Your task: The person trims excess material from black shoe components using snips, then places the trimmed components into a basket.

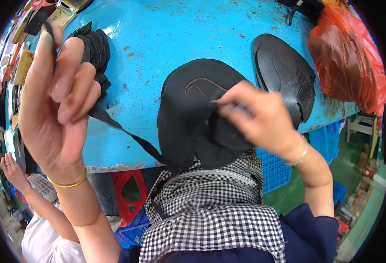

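Note:
My left hand [63,105] is raised at the left, its fingers curled and its thumb and forefinger pinched on a narrow black strip [134,136]. From that hand the strip slopes down to the lower edge of a rounded black sheet piece [180,83]. This piece lies at the table's near edge and bears a reddish-brown curved line. Over its right part is my right hand [263,118], closed in a pinch and smeared by motion. What its fingertips hold, if anything, cannot be made out.
A stack of small black pieces [99,50] lies beyond my left hand on the blue table [153,30]. At right are larger black pieces [280,70] and a red plastic bag [348,57]. Another person's hand [14,173] shows at far left. Blue crates [274,171] stand below.

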